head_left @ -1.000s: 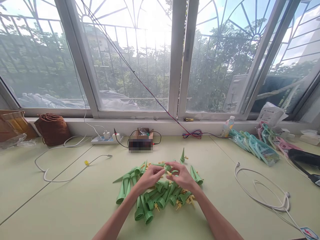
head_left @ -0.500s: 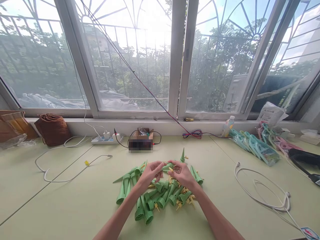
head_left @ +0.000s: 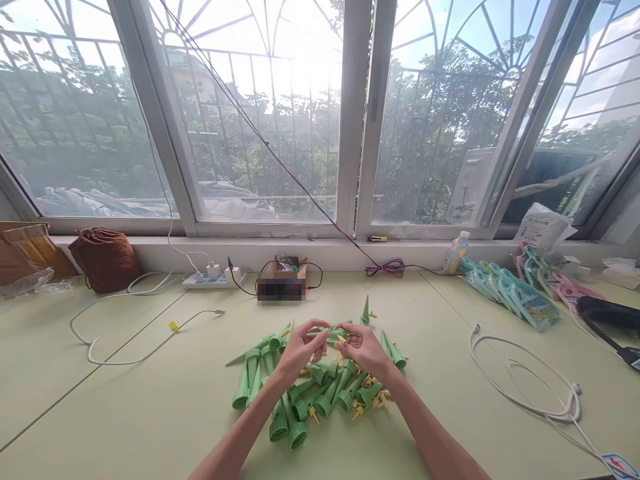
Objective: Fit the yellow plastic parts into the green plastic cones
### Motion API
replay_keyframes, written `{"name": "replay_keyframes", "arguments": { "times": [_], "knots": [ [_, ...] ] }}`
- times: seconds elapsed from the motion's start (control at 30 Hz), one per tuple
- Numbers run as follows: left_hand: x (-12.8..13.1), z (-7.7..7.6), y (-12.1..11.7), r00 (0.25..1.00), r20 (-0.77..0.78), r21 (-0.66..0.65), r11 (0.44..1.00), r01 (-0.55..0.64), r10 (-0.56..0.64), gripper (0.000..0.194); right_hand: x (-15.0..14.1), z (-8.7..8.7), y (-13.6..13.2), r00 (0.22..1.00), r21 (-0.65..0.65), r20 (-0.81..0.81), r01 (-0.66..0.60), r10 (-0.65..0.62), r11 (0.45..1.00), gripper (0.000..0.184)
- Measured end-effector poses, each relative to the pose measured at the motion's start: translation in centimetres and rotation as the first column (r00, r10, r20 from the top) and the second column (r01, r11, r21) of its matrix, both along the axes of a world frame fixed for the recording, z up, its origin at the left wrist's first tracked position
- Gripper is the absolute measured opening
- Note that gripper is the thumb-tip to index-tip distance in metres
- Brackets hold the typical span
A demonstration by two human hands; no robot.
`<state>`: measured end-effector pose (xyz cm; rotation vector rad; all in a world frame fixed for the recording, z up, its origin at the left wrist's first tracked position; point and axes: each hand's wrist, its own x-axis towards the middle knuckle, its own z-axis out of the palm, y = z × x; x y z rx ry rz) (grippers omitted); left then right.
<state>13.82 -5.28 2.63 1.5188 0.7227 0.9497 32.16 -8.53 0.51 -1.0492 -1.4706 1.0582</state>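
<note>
Yellow piece (head_left: 342, 340) shifted slightly farther away, pinched in right hand (head_left: 367, 348), left hand (head_left: 301, 348) narrowly curled, its hold unclear, green cones (head_left: 331, 393) heaped on table (head_left: 175, 413)

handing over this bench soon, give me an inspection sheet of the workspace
Surface: pale green table, seams showing
Job's things: green cones and yellow fittings, mostly piled; one upright cone behind
Clutter: brown pouch, bottle, teal bagged items near the wall
Grips: right grip pinches a yellow fitting; left grip close beside, hold unclear
Cables: left white cable, right white cable, dark bundled cable at back; power strip
Surroundings: windows behind, bars outside
</note>
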Motion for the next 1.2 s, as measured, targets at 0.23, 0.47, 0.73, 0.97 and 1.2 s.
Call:
{"name": "replay_keyframes", "arguments": {
  "times": [0.23,0.47,0.73,0.97,1.2],
  "knots": [
    [0.14,-0.33,0.17,0.999,0.053,0.017,1.000,0.001,-0.002,0.029,-0.02,0.03,-0.21,0.998,0.000,0.045,-0.038,0.038,0.999,0.049],
    [0.31,-0.57,0.30,0.998,0.067,0.015,1.000,-0.024,0.022,0.030,-0.16,-0.26,-0.07,0.997,0.011,0.047,-0.069,0.068,0.998,0.041],
    [0.34,-0.52,0.32,0.997,0.072,0.020,1.000,-0.020,0.018,0.032,-0.40,0.40,-0.51,0.990,0.014,0.032,-0.141,0.140,0.990,0.039],
    [0.43,-0.31,0.17,0.997,0.073,0.014,0.999,-0.039,0.038,0.034,-0.40,0.38,-0.66,0.985,-0.002,0.055,-0.164,0.163,0.987,0.042],
    [0.46,0.03,-0.09,0.996,0.067,0.011,0.998,-0.055,0.054,0.037,-0.38,0.05,-0.71,0.983,-0.003,0.053,-0.175,0.175,0.985,0.041]
  ]
}}
